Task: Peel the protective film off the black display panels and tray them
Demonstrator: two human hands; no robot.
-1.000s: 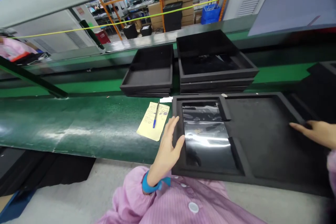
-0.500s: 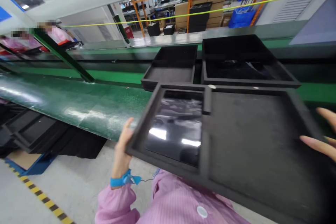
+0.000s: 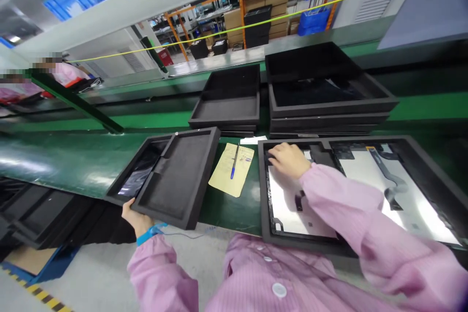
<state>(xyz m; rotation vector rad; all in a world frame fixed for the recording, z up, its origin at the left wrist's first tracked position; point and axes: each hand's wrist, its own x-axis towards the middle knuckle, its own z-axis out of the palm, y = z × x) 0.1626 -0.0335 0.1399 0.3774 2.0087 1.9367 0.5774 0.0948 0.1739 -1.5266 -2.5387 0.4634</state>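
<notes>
Black foam tray [image 3: 174, 175] gripped in our left hand [image 3: 137, 219], we should hold it level; our right hand [image 3: 291, 160] half-curls over the silver panel [image 3: 283, 200], grip unclear.

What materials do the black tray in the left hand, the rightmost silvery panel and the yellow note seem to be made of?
Black tray: probably foam, matte, with thick walls showing no gloss. Silvery panel: perhaps metal or reflective film, glossy, with bright glare. Yellow note: apparently paper, dull, thin, bearing marks.

Gap between left tray [image 3: 171, 175] and right tray [image 3: 263, 190], flat paper [image 3: 224, 176] inside, tray stacks [image 3: 329, 108] behind
</notes>
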